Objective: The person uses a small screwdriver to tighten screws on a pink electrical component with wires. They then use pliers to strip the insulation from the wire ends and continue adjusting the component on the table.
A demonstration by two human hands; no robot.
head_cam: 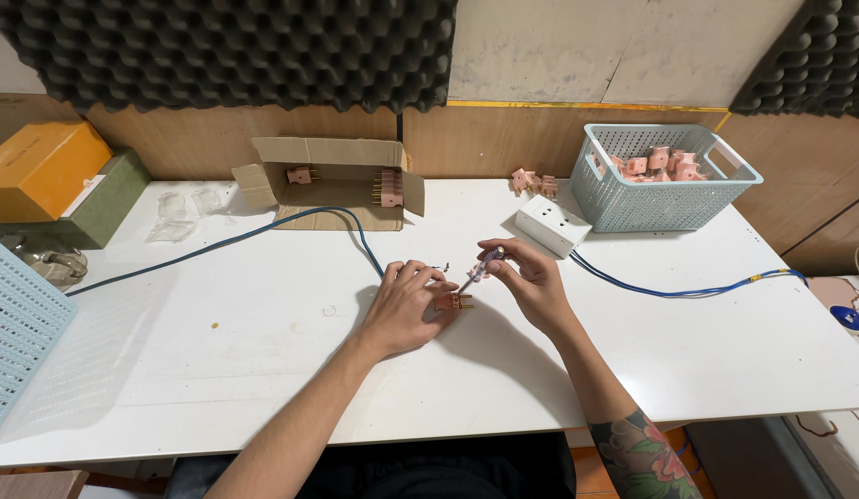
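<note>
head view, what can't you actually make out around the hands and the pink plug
- Pink plug, head view: too small, and partly covered by the left hand, to see its screws or wiring.
- Screwdriver in the right hand: its tip is too small to place exactly.
- Blue cable: its end is hidden behind the left hand.
- Cardboard box: its inside is mostly in shadow.
- Light-blue basket: cut off by the left edge.

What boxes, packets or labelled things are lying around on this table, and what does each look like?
Cardboard box: back of table, centre-left, brown, open on its side, pink plugs inside.
Orange box: far left, rectangular, stacked on a green box.
Clear plastic bags: small, crumpled, left of the cardboard box.
Blue basket: back right, perforated plastic, holds pink plugs.
No screens or signs show.
</note>
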